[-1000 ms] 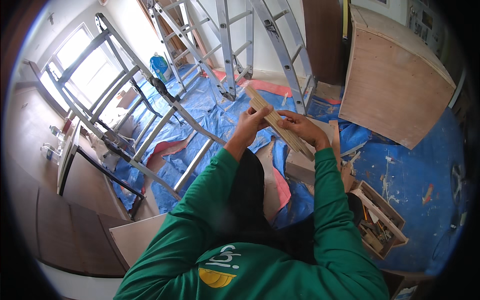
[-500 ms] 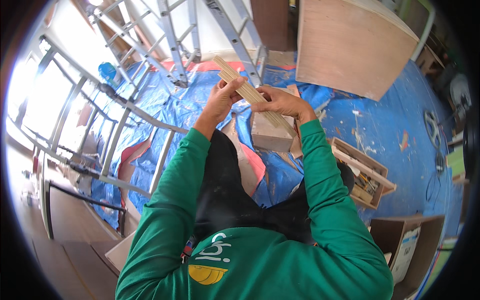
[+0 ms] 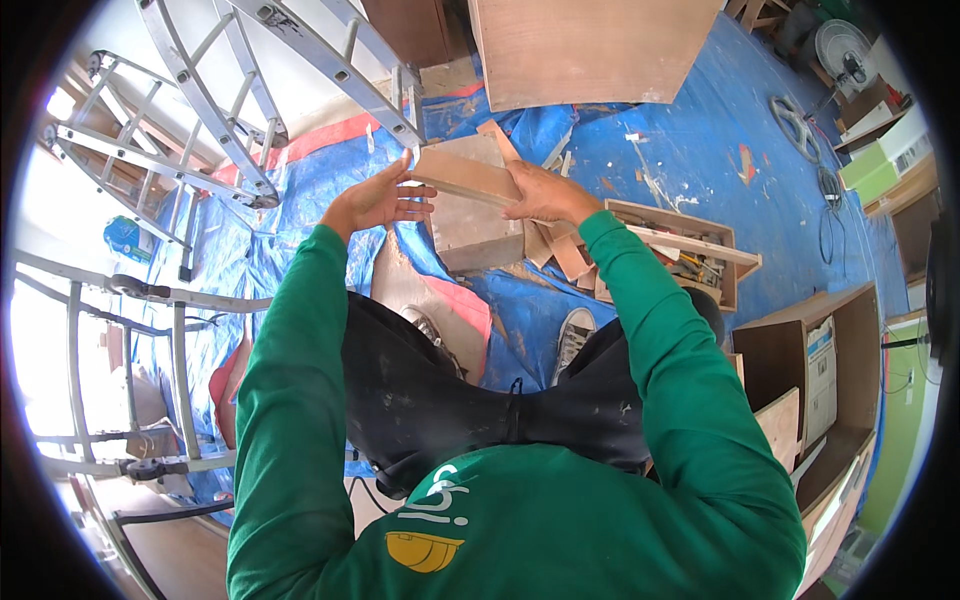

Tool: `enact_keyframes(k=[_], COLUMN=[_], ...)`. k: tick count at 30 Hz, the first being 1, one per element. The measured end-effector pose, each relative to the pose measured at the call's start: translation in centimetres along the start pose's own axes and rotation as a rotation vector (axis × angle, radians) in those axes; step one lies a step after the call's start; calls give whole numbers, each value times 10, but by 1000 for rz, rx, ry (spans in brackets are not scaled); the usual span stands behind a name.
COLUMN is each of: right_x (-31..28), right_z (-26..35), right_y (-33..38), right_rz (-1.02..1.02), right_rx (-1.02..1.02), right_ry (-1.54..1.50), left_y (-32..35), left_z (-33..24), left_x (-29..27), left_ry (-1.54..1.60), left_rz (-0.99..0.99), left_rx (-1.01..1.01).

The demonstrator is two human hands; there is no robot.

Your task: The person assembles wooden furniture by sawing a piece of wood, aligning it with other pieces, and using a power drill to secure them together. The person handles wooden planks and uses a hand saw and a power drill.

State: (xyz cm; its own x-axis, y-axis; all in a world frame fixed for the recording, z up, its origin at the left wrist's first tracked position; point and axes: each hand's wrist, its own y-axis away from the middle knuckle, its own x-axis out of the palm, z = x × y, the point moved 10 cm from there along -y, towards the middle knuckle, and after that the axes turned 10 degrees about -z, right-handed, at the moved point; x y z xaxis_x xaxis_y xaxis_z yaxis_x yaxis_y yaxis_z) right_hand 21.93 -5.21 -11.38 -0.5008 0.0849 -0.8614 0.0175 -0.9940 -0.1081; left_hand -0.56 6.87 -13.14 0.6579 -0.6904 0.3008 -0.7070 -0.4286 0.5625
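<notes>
My right hand (image 3: pixel 550 193) grips the right end of a short plywood piece (image 3: pixel 458 172), which shows a flat brown face and a layered edge. Beside the piece's left end is my left hand (image 3: pixel 382 198), its fingers spread and holding nothing; whether a fingertip touches the wood is hard to tell. Below the piece stands a box-like wooden block (image 3: pixel 478 235) with a pale, worn top. Thin wood offcuts (image 3: pixel 570 258) lie against the block's right side. Both forearms wear green sleeves.
A wooden toolbox (image 3: pixel 748 262) full of tools sits right of my legs. Blue sheeting (image 3: pixel 690 150) covers the floor. Aluminium ladders (image 3: pixel 345 75) stand far left, a metal frame (image 3: pixel 180 380) nearer. A large plywood box (image 3: pixel 590 55), an open cabinet (image 3: pixel 775 345) and a fan (image 3: pixel 842 52) are around.
The plywood piece has turned from its layered edge to its flat face. My left hand has let go and opened, while my right hand keeps its grip. The view has shifted right.
</notes>
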Motion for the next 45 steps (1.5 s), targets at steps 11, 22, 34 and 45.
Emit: enact_keyframes(k=[11, 22, 34, 45], right_x=[93, 122, 116, 71], right_z=[-14, -29, -79, -48], right_y=[-40, -58, -48, 14], right_rz=[97, 229, 335, 1010], right_rx=[-130, -57, 37, 373], right_ry=[291, 240, 418, -177], left_y=[-79, -96, -110, -59], left_z=[65, 56, 52, 78], left_x=[-91, -2, 9, 44], left_ry=[-755, -1539, -1618, -1229], left_rz=[-415, -357, -305, 468], left_rx=[-20, 545, 600, -236])
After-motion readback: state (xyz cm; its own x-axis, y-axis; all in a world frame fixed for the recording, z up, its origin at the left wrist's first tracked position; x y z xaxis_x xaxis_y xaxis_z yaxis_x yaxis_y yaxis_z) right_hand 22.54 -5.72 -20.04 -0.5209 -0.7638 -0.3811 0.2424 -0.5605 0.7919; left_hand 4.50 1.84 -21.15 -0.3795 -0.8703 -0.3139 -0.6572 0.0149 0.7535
